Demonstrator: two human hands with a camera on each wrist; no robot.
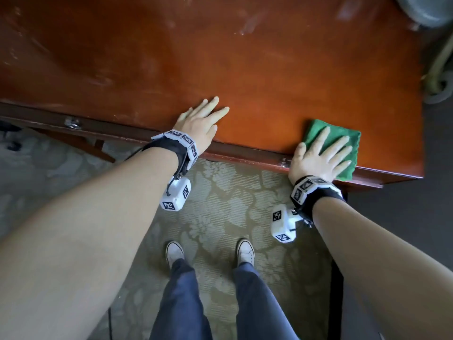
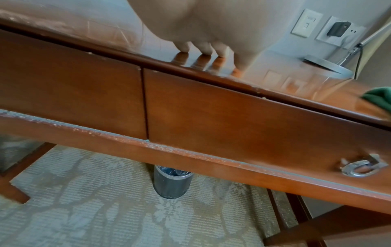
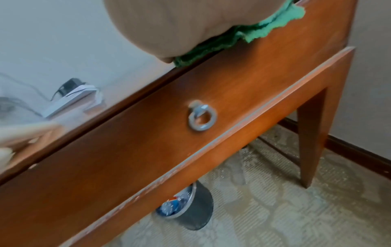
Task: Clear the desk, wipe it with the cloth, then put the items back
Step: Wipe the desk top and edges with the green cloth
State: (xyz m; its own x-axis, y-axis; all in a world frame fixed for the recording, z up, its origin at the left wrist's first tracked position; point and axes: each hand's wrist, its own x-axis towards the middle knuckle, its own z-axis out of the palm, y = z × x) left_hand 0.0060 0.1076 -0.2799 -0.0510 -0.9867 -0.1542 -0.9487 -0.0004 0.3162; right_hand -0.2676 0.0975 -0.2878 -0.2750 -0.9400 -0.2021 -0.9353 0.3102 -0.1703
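Observation:
The red-brown wooden desk (image 1: 220, 57) fills the upper head view, its top bare and glossy. My right hand (image 1: 321, 155) lies flat with straight fingers on a folded green cloth (image 1: 350, 141) at the desk's front right corner; the cloth (image 3: 264, 31) hangs a little over the front edge in the right wrist view. My left hand (image 1: 203, 121) rests flat on the bare top near the front edge, fingers spread and holding nothing. Its fingertips (image 2: 203, 50) touch the shiny desk (image 2: 232, 107) in the left wrist view.
A grey lamp base (image 1: 421, 11) stands at the desk's back right corner. Two drawers with ring pulls (image 3: 202, 115) face me. A mesh waste bin (image 3: 190, 207) stands under the desk on patterned carpet. Wall sockets (image 2: 336, 31) sit behind the desk.

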